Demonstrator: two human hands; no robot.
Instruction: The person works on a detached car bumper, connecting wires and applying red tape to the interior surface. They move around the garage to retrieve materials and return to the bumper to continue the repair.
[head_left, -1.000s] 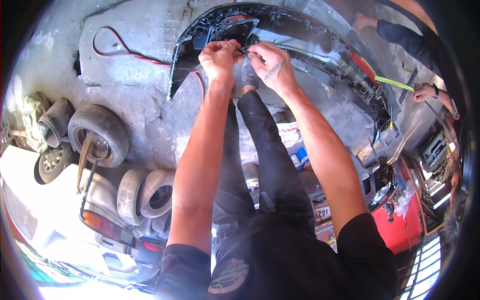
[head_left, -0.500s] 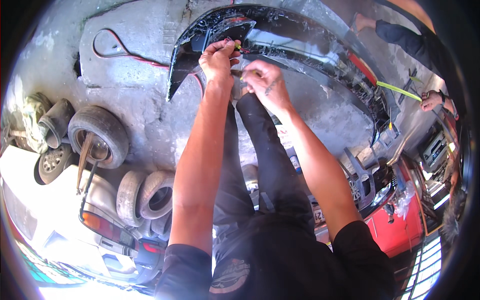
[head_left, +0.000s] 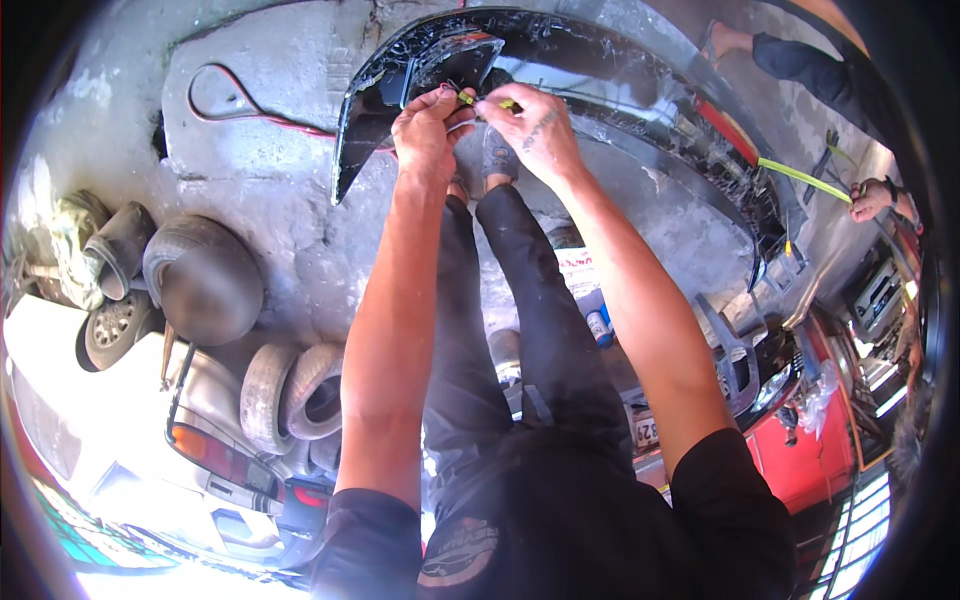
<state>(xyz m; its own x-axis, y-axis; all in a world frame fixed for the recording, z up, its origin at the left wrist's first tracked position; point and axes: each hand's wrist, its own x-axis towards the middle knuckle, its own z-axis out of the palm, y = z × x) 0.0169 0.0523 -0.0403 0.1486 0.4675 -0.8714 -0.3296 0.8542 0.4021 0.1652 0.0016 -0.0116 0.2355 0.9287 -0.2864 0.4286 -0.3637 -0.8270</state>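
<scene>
My left hand (head_left: 428, 135) is closed in a pinch on a small yellow-green piece (head_left: 465, 98), with a thin dark wire-like strand beside it. Close to its right, my right hand (head_left: 535, 128) is also closed, its fingertips almost meeting the left ones. Another yellow-green bit (head_left: 508, 104) shows at the right fingers; its exact kind is too small to tell. Both hands are above the near edge of a glossy black car bumper (head_left: 600, 80), which lies on the concrete floor and carries a red reflector strip (head_left: 726, 132).
At the right, another person's hand (head_left: 872, 199) holds a yellow-green strip (head_left: 805, 179) reaching the bumper. A red cable (head_left: 262, 118) loops on the floor at left. Worn tyres (head_left: 265, 398) stand beside a white car (head_left: 130, 390). A blue-and-white can (head_left: 598, 328) is beside my legs.
My right hand has moved up and slightly right, and its fingertips now come level with the left hand's. My left hand has shifted only slightly. The other person still holds the strip.
</scene>
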